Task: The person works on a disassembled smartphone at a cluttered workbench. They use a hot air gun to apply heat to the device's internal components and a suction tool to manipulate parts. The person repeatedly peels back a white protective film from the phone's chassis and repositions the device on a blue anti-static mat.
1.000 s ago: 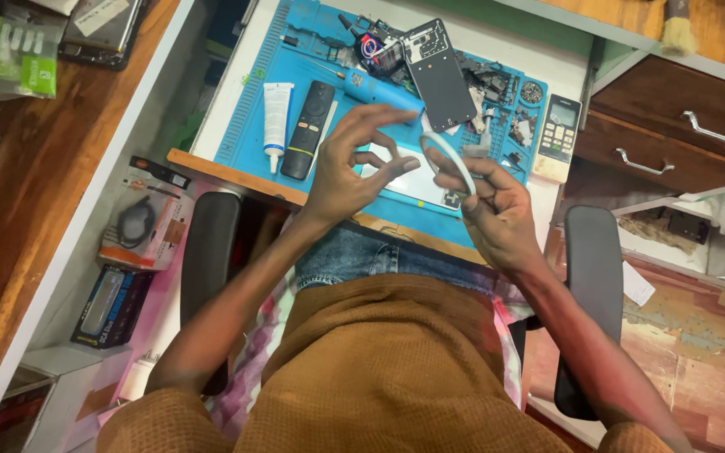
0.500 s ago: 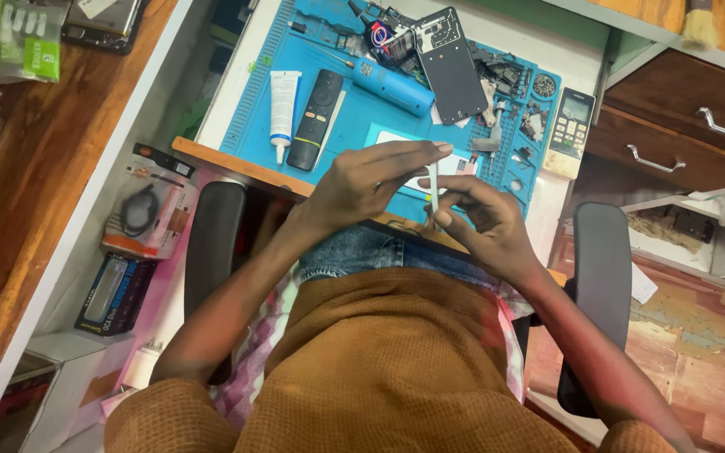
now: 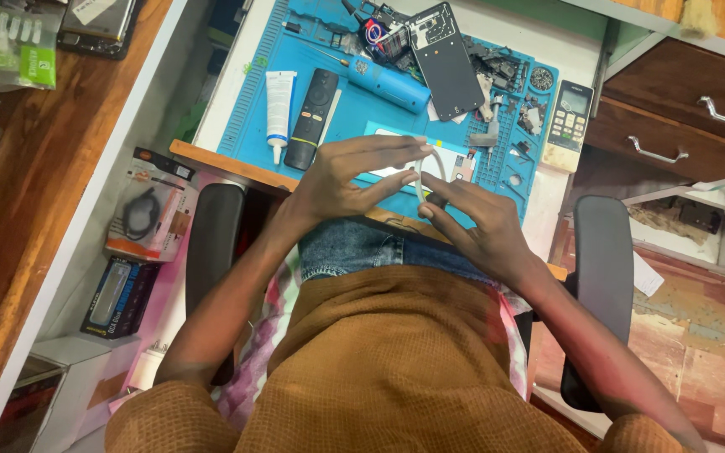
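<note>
My left hand and my right hand meet above the near edge of a blue work mat. Between their fingertips they pinch a short white cable that bends in a small loop. My left fingers hold its upper part, my right fingers its lower end. Under the hands a white flat device lies on the mat, mostly hidden.
On the mat lie a white tube, a black remote, a blue cylindrical tool, a black phone back panel and several small parts. A small white handset sits right. Wooden drawers stand far right, chair armrests flank me.
Both hands have come closer together and the white cable, earlier stretched in a wider arc, is now bent into a tight loop between the fingertips.
</note>
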